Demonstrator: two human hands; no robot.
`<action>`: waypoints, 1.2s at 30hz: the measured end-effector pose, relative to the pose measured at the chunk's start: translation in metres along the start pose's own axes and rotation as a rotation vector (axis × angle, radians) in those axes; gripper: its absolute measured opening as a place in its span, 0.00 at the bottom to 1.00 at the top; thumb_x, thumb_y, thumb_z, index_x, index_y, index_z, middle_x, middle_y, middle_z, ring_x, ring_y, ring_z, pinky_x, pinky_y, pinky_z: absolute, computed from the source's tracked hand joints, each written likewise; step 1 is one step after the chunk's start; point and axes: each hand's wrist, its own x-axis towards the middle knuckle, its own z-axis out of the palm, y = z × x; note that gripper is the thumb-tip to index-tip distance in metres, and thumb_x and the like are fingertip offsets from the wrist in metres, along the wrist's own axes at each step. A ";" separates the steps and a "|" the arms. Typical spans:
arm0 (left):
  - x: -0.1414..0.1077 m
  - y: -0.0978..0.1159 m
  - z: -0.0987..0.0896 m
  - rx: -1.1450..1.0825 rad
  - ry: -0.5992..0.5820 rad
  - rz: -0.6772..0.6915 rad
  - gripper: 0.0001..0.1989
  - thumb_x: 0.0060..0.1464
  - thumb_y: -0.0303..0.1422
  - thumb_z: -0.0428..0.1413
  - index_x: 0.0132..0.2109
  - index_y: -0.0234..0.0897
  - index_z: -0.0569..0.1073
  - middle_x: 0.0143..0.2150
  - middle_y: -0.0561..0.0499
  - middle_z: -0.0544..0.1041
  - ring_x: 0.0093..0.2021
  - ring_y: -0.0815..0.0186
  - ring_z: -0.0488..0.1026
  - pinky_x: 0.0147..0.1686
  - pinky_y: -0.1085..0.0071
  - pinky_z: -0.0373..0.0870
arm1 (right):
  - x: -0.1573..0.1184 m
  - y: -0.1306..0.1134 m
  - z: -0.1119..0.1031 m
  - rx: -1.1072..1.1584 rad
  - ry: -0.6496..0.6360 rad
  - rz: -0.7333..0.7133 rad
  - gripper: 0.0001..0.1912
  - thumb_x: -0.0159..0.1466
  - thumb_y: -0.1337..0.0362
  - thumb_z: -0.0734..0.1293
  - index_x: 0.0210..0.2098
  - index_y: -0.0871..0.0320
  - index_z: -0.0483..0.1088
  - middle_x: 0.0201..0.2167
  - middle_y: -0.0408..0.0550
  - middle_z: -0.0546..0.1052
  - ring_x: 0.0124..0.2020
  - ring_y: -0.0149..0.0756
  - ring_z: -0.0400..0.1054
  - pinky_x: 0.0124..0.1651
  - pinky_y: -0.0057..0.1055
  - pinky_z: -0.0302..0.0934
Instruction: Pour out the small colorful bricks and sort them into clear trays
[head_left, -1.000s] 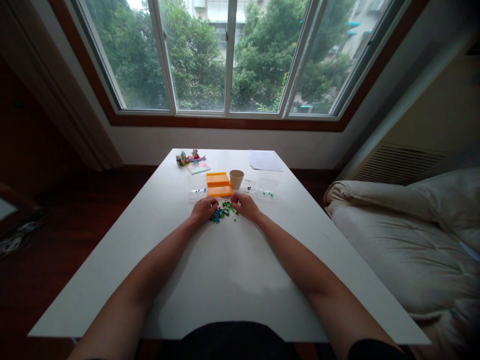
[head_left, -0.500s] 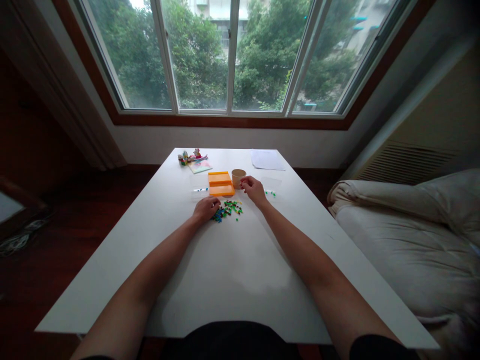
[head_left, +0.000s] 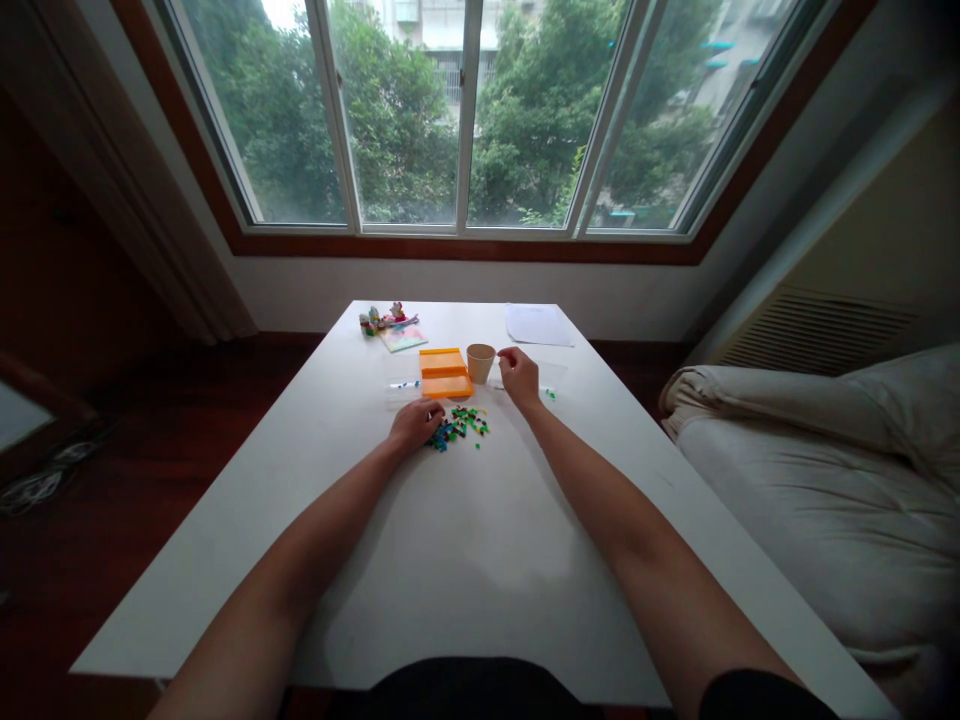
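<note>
A pile of tiny coloured pieces [head_left: 463, 425], mostly green, blue and dark red, lies on the white table [head_left: 450, 540]. My left hand [head_left: 417, 424] rests at the pile's left edge with its fingers curled; anything between them is hidden. Just right of a brown paper cup [head_left: 481, 364], my right hand [head_left: 519, 376] is raised with thumb and fingers pinched. Whatever that pinch holds is too small to make out. Left of the cup stands an orange two-part tray [head_left: 446, 373].
Clear trays with a few small pieces lie on both sides, the left tray [head_left: 403, 385] and the right tray [head_left: 551, 378]. Small toy figures [head_left: 386, 318] and a colourful sheet [head_left: 405, 338] sit back left. White paper [head_left: 538, 325] lies back right. A beige sofa [head_left: 810, 480] stands beside the table.
My right hand has moved slightly right, away from the cup's rim; the red piece seen at its fingertips no longer shows. My left hand stays by the pile. The view has shifted slightly.
</note>
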 end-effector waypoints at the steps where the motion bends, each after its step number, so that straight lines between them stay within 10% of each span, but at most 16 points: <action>1: 0.000 0.000 0.000 -0.004 0.004 0.006 0.09 0.60 0.34 0.54 0.39 0.42 0.79 0.39 0.50 0.79 0.39 0.63 0.74 0.40 0.69 0.67 | -0.006 0.005 -0.002 -0.042 0.006 -0.006 0.12 0.64 0.64 0.60 0.40 0.57 0.75 0.33 0.47 0.77 0.35 0.37 0.69 0.43 0.33 0.62; 18: 0.000 -0.006 0.005 -0.042 0.056 0.013 0.09 0.61 0.33 0.53 0.39 0.41 0.79 0.39 0.50 0.74 0.35 0.66 0.72 0.38 0.70 0.68 | -0.027 0.073 -0.004 -0.236 -0.246 -0.030 0.10 0.64 0.66 0.64 0.40 0.56 0.77 0.43 0.51 0.78 0.48 0.41 0.68 0.56 0.38 0.60; 36: -0.001 -0.002 0.001 -0.050 0.040 0.009 0.09 0.61 0.34 0.53 0.38 0.41 0.79 0.40 0.50 0.75 0.35 0.66 0.73 0.39 0.69 0.69 | -0.035 0.033 -0.009 -0.323 -0.135 -0.151 0.15 0.65 0.69 0.59 0.48 0.58 0.73 0.42 0.54 0.75 0.47 0.45 0.64 0.54 0.38 0.59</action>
